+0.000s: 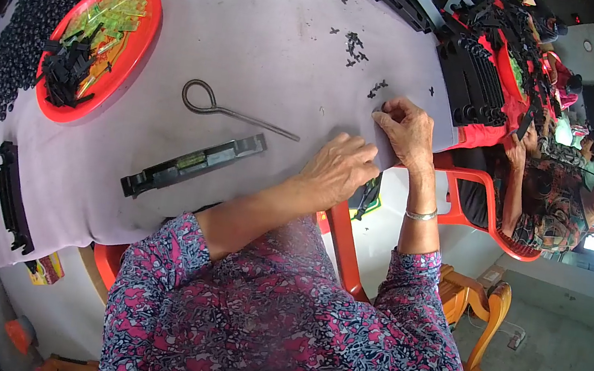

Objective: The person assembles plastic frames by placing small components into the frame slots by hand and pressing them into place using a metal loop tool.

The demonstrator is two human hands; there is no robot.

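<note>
Near the table's front edge, my left hand [339,167] has its fingers curled in; their undersides are hidden, so anything in them does not show. My right hand [407,131] is beside it, thumb and fingers pinched together over the cloth. Whatever the pinch holds is too small to make out. Just beyond the right hand lie small black plastic pieces [377,89]. To the left of my hands lies a metal rod with a looped end [246,118]. Closer to me is a long black plastic part [194,164] with a yellow-green strip in its middle.
A red oval tray [155,14] holds yellow-green clear pieces and black parts. Behind it spreads a heap of small black pieces [40,13]. Another long black part [13,197] lies at the left edge. Stacked black parts [471,81] stand at right, near a seated person [557,195].
</note>
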